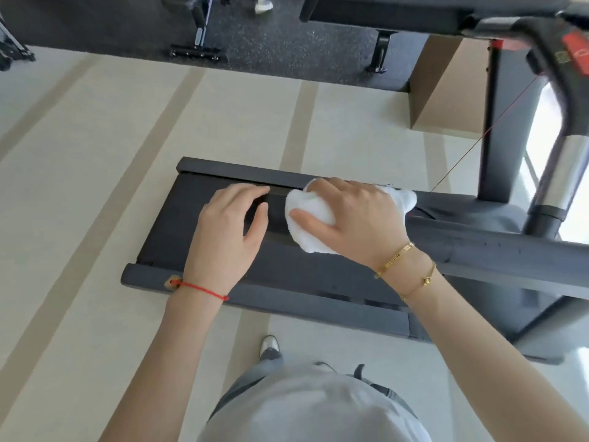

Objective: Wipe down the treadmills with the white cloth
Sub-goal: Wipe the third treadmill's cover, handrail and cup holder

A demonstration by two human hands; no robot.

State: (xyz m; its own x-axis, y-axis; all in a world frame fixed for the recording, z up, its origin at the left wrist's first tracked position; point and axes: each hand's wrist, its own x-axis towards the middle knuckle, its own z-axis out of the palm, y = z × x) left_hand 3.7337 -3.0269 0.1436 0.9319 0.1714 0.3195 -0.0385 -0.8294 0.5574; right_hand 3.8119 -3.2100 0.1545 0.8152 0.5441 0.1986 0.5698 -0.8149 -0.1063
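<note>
Dark grey treadmill deck (306, 275) lies across pale striped floor (95, 154), uprights at right. Bunched white cloth (310, 218) on belt near far side rail. Right hand (353, 215) grips cloth, pressing it down. Left hand (228, 224) just left of it, fingers loosely curled, empty, tips on belt.

So: one dark grey treadmill (318, 282), one crumpled white cloth (310, 218), two bare hands, two gold bracelets, one red string bracelet (204, 290).
</note>
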